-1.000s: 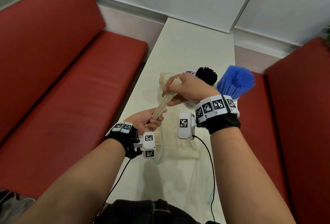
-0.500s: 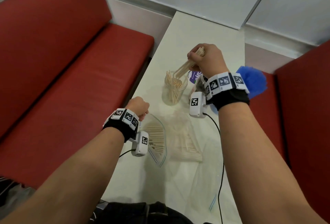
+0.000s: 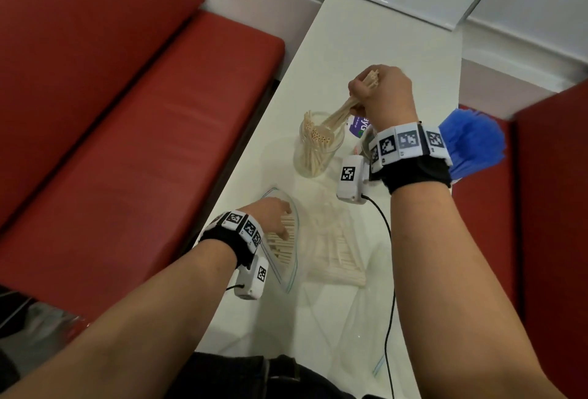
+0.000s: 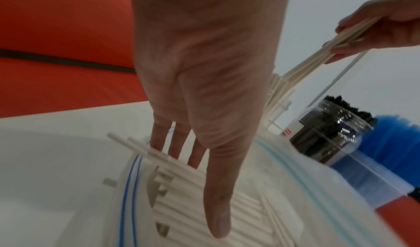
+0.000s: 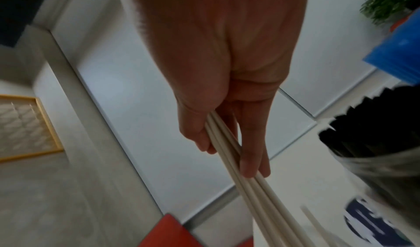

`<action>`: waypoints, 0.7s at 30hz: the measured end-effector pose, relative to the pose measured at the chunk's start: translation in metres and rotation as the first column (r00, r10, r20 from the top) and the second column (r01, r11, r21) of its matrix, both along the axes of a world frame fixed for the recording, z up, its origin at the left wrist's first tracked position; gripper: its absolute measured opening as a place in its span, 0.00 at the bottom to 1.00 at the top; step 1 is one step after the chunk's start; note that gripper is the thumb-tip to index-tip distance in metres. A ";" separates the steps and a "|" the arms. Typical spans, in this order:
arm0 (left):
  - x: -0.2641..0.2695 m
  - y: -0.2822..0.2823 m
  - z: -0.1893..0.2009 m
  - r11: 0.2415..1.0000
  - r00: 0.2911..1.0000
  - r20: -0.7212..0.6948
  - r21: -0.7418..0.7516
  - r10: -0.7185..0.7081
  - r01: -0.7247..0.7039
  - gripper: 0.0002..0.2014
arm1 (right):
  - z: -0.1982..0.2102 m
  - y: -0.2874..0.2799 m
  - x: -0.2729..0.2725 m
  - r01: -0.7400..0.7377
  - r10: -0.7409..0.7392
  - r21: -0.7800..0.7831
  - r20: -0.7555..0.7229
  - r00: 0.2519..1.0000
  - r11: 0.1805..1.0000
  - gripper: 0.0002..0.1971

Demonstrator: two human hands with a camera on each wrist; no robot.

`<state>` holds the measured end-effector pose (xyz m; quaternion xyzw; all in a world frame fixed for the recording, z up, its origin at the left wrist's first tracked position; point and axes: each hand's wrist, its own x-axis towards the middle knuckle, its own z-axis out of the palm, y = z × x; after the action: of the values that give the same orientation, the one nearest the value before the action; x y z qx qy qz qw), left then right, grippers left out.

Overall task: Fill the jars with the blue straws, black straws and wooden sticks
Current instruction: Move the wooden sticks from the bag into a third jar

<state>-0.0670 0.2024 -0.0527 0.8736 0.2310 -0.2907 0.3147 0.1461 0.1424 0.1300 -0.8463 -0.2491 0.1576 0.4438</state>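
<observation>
A glass jar (image 3: 318,152) of wooden sticks stands mid-table. My right hand (image 3: 378,93) grips a bundle of sticks (image 3: 342,112) slanted down to the left, its lower ends inside the jar's mouth; the grip shows in the right wrist view (image 5: 227,152). My left hand (image 3: 275,214) reaches with straight fingers into an open zip bag (image 3: 291,258) and touches the sticks lying there (image 4: 204,193). Blue straws (image 3: 471,144) fan out behind my right wrist. The black straws' jar (image 4: 329,130) stands beside them, hidden in the head view.
A second clear bag with a heap of sticks (image 3: 337,255) lies right of the zip bag. The narrow white table (image 3: 381,42) runs between two red benches (image 3: 127,144). A black cable (image 3: 389,271) trails from my right wrist across the near table.
My left hand let go of the bundle and dropped to the zip bag, fingers now straight inside it. My right hand carried the bundle to the jar and tipped its ends in.
</observation>
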 end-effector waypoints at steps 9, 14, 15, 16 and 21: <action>-0.001 -0.012 -0.006 0.982 0.998 0.031 0.185 -0.050 0.043 0.16 | -0.078 0.014 -0.015 -0.117 0.146 -0.349 0.058 0.988 0.930 0.08; 0.003 -0.019 0.003 0.961 0.991 -0.087 0.250 -0.102 0.121 0.21 | -0.089 0.011 -0.020 -0.027 0.078 -0.215 0.231 0.970 0.976 0.19; 0.002 -0.020 0.003 0.960 0.990 -0.099 0.255 -0.096 0.119 0.22 | -0.090 0.011 -0.023 0.000 0.068 -0.204 0.329 0.942 0.979 0.21; 0.001 -0.021 0.001 0.963 0.991 -0.102 0.250 -0.081 0.105 0.21 | -0.091 0.011 -0.027 0.010 0.093 -0.240 0.415 0.905 0.971 0.23; 0.001 -0.027 0.005 0.962 0.988 -0.142 0.252 -0.069 0.103 0.14 | -0.120 0.000 -0.047 -0.128 0.377 -0.641 0.268 0.887 0.757 0.41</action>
<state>-0.0660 0.1752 -0.0479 0.8953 0.2491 -0.3285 0.1690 0.0989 0.1427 0.0104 -0.9145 -0.3806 0.1208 0.0658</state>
